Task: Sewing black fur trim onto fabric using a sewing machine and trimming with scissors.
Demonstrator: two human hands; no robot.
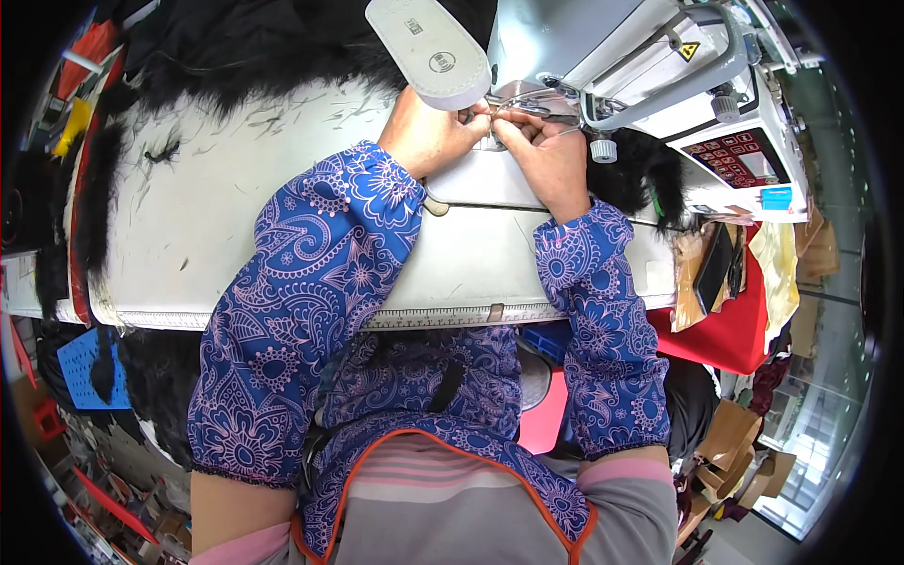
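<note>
Both hands are raised to the needle area of a white sewing machine (pixel 556 47), just below its head. My left hand (pixel 426 137) is closed in a pinch beside the metal needle parts, partly under a pale rounded lamp arm (pixel 428 47). Opposite it, my right hand (pixel 554 162) pinches with thumb and forefinger close to the left fingertips. Anything between the fingers is too small to make out. Patterned blue sleeve covers reach up to both wrists. Under the hands lies the machine's white bed plate (pixel 485 179).
Black fur material (pixel 235 47) is heaped along the back left, with loose hairs on the white tabletop (pixel 188 226). More black fur (pixel 640 169) sits right of the needle. A control panel (pixel 739 157) faces me. A red cloth (pixel 720 330) hangs at the table's right end.
</note>
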